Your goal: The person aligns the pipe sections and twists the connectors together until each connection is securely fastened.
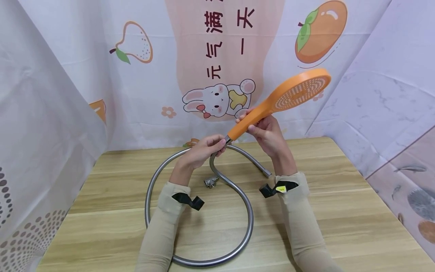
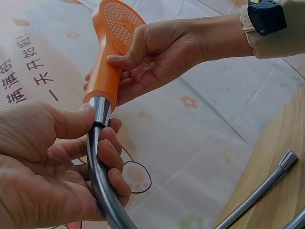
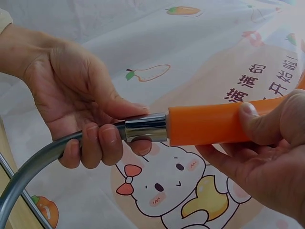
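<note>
An orange shower head [image 1: 299, 90] with a perforated face is held up above the table, tilted toward the upper right. My right hand [image 1: 270, 136] grips its handle [image 3: 205, 121], thumb along the near side. At the handle's lower end sits a chrome hose nut [image 3: 145, 128], right against the orange rim. My left hand [image 1: 204, 151] pinches this nut between thumb and fingers, with the other fingers curled round the grey metal shower hose [image 2: 102, 176] just below. From there the hose drops to the table in a large loop.
The hose's other end [image 1: 266, 173] lies on the wooden table [image 1: 340, 211] at the right. A small chrome fitting [image 1: 211, 182] lies inside the loop. Behind the table hangs a printed cloth [image 1: 142, 94], with more cloth at both sides. Black straps [image 1: 187, 200] circle both sleeves.
</note>
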### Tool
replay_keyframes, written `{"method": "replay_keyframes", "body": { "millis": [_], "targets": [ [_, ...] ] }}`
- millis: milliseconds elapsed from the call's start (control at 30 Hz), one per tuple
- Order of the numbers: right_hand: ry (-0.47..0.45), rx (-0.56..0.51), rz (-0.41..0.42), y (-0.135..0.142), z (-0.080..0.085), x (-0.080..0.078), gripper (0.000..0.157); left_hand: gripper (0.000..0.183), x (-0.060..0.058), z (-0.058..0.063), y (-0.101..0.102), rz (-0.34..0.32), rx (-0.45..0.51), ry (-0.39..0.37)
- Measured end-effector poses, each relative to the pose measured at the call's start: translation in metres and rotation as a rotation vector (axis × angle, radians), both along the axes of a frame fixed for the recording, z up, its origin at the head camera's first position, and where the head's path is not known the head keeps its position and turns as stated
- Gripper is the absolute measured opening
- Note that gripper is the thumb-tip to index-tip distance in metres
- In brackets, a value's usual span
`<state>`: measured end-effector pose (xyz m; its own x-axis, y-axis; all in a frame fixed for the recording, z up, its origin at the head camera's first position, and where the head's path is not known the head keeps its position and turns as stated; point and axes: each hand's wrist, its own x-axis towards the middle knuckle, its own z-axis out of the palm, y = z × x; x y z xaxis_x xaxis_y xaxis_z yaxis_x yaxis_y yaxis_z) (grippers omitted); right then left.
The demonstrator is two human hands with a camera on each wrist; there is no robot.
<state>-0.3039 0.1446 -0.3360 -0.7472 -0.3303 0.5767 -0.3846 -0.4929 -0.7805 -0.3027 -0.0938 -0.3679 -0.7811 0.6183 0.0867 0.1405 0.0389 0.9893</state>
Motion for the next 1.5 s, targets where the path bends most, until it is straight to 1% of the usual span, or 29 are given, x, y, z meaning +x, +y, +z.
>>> {"method": "replay_keyframes", "body": {
  "millis": [100,200,467,633,733,900,1000,1200,1400,1500],
  "targets": [
    [-0.002,-0.016,-0.001,0.0000,-0.0011,-0.0008,0.033,0.017,-0.0001,0.0002,0.0004,0.004,0.006,-0.002],
    [0.004,-0.026,0.007,0.0006,-0.0017,-0.0025,0.033,0.018,0.0003,0.0014,0.0013,0.009,0.009,-0.004],
    [0.011,-0.038,0.096,-0.0009,-0.0024,-0.0038,0.030,0.020,-0.0009,0.0022,0.0036,0.014,0.020,-0.006],
    [0.017,-0.024,0.121,-0.0024,-0.0018,-0.0035,0.029,0.019,-0.0008,0.0029,0.0023,0.015,0.011,-0.010],
    [0.014,-0.012,0.122,-0.0023,-0.0012,-0.0029,0.028,0.024,-0.0010,0.0028,0.0005,0.002,0.000,-0.002],
    [0.030,0.013,0.108,-0.0012,-0.0014,-0.0032,0.028,0.040,-0.0018,0.0022,-0.0014,-0.027,-0.001,-0.036],
    [0.037,0.021,0.107,0.0000,-0.0016,-0.0037,0.029,0.043,-0.0008,0.0029,-0.0019,-0.035,-0.001,-0.047],
    [0.046,0.046,0.097,0.0019,0.0004,-0.0014,0.032,0.037,0.0015,0.0037,-0.0017,-0.040,-0.009,-0.023],
    [0.043,0.060,0.081,0.0025,0.0021,0.0004,0.034,0.020,0.0032,0.0045,0.0002,-0.016,0.004,-0.030],
    [0.037,0.053,0.080,0.0027,0.0024,0.0004,0.033,0.017,0.0038,0.0053,0.0009,-0.009,0.005,-0.029]
  ]
}}
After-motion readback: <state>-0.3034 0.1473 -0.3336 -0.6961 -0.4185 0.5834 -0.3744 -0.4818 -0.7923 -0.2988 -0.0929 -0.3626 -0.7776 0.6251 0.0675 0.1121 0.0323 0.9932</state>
